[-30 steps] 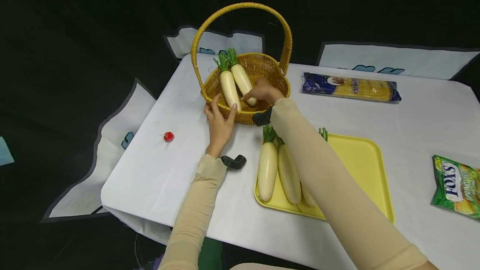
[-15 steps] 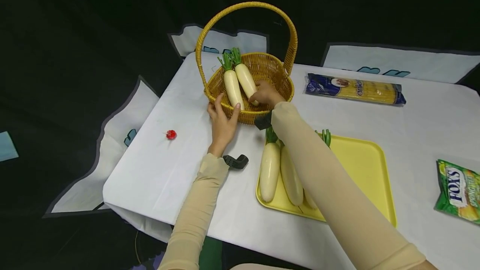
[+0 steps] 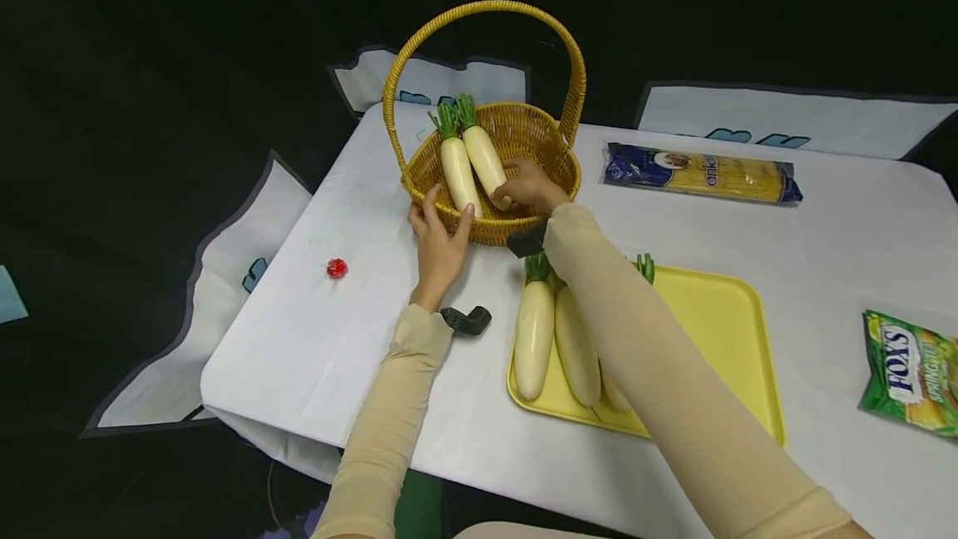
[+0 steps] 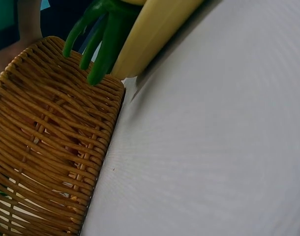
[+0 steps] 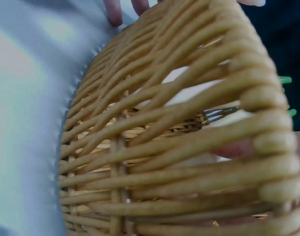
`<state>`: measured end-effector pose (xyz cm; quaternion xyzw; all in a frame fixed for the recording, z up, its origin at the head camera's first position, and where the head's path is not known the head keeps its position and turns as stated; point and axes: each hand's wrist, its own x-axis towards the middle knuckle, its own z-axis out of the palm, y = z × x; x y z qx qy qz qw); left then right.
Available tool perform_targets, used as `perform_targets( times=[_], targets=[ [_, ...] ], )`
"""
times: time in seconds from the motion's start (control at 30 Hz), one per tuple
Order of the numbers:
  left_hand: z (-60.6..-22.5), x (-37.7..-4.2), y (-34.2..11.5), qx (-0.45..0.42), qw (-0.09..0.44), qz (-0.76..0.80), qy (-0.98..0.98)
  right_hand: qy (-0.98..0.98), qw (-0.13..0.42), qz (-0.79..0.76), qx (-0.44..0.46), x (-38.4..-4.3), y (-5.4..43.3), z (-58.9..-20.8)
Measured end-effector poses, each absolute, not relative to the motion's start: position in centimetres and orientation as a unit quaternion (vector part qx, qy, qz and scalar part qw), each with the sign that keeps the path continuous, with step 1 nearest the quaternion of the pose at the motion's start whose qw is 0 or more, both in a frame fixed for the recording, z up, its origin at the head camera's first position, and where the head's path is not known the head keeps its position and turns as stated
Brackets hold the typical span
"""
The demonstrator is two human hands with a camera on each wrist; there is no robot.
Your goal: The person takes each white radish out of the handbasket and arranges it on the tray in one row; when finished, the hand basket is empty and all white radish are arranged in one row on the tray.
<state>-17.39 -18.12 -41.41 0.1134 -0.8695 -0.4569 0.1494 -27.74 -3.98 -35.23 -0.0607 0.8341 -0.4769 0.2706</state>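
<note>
A wicker basket [image 3: 490, 233] with a tall arched handle stands at the back left of the white table. Two white radishes [image 3: 459, 169] with green tops lie side by side in its left half. My left hand [image 3: 440, 252] holds the near left wall, thumb and index finger at the rim. Reaching over the near rim, my right hand [image 3: 530, 188] grips the lower end of the inner radish [image 3: 485, 156]; part of its fingers is hidden. More white radishes [image 3: 535, 339] lie on the yellow tray [image 3: 722, 331], partly behind the right sleeve. The wicker wall [image 5: 179, 147] fills the right wrist view.
A pack of spaghetti [image 3: 703, 174] lies at the back, right of the basket. At the right edge is a green FOX'S candy bag [image 3: 909, 373]. A small red object [image 3: 337, 268] sits on the left of the table. Black cloth hangs behind.
The head view shifts slightly. My right fingers move a little along the inner radish's lower end. My left hand stays at the basket rim, and the basket stays in place.
</note>
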Motion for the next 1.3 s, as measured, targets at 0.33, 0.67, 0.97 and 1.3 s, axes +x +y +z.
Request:
perform_targets(
  times=[0.33, 0.67, 0.97, 1.3],
  targets=[
    [-41.5, -17.5, -18.2, 0.116, 0.152, -0.455, -0.870, 0.673, 0.353, -0.649, -0.039, -28.2, -3.4, -35.0],
    [-41.5, -17.5, -18.2, 0.110, 0.150, -0.457, -0.870, 0.568, 0.382, -0.728, -0.015, -28.1, -2.4, -34.4],
    [-41.5, -17.6, -18.3, 0.114, 0.150, -0.455, -0.870, 0.526, 0.390, -0.756, -0.022, -27.4, -1.0, -33.5],
    [-41.5, -17.7, -18.1, 0.110, 0.148, -0.463, -0.867, 0.484, 0.377, -0.786, -0.080, -23.6, 3.9, -32.5]
  ],
)
